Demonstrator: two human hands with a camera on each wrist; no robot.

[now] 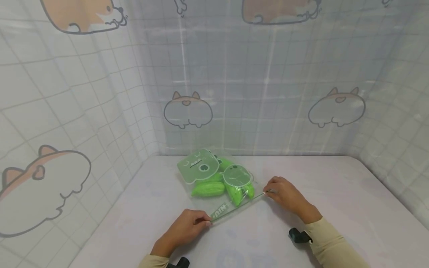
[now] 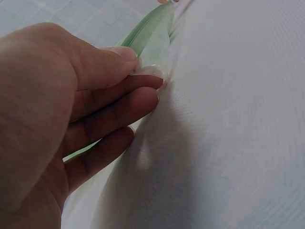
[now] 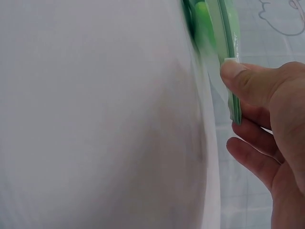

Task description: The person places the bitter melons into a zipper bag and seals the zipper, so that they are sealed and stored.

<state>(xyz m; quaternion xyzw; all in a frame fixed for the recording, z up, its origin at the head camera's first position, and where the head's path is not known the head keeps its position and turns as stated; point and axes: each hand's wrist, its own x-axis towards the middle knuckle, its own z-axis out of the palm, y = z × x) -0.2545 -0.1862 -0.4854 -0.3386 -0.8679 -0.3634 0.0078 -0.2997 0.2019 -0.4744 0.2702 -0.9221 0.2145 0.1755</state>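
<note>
A clear zip bag [image 1: 197, 171] with green cartoon-animal prints lies on the table, holding several bright green, cucumber-like pieces [image 1: 208, 189]. Its green-edged zip strip [image 1: 238, 207] runs slantwise between both hands on the near side. At the lower left end of that strip, my left hand [image 1: 186, 227] pinches the edge between thumb and fingers; the left wrist view shows the bag's edge [image 2: 147, 33] there. My right hand [image 1: 287, 195] pinches the opposite end, with the thumb laid over the strip [image 3: 228, 43] in the right wrist view. The prints partly hide the green pieces.
The pale table [image 1: 144, 197] spreads around the bag. White grid-patterned curtains with cartoon dogs stand at the left [image 1: 83, 123], back [image 1: 234, 123] and right [image 1: 402, 123]. A dark wrist device [image 1: 299, 236] sits beside the right sleeve, another [image 1: 181, 262] by the left.
</note>
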